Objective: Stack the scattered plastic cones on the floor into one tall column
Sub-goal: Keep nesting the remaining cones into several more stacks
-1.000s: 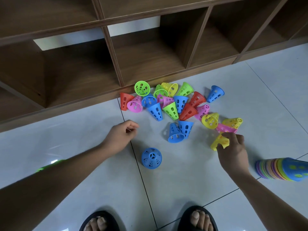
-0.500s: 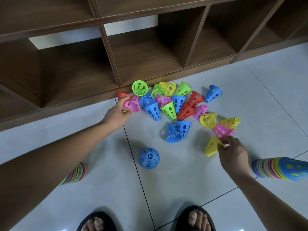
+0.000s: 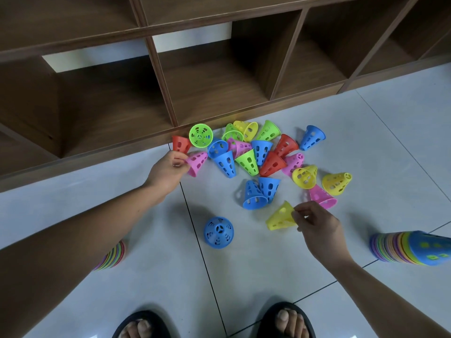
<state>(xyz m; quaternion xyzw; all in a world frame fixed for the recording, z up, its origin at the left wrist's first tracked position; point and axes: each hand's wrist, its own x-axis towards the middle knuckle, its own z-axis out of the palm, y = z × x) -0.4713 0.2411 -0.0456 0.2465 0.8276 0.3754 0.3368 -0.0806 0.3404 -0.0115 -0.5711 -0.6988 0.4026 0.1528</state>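
Shelf [image 3: 219, 93] at floor's [image 3: 244, 276] far edge — my left hand [image 3: 168, 172] pinches perforated pink cone [image 3: 197, 163], right hand [image 3: 317, 224] pinches yellow cone [image 3: 279, 218].

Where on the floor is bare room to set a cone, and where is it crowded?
Bare tile lies between the lone blue cone and the sandals, and between the right hand and the right stack. Crowded: the heap of cones by the shelf base.

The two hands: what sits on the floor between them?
In the head view, a pair of blue cones lies between the left hand, pinching a pink cone, and the right hand, pinching a yellow cone; otherwise bare tile floor.
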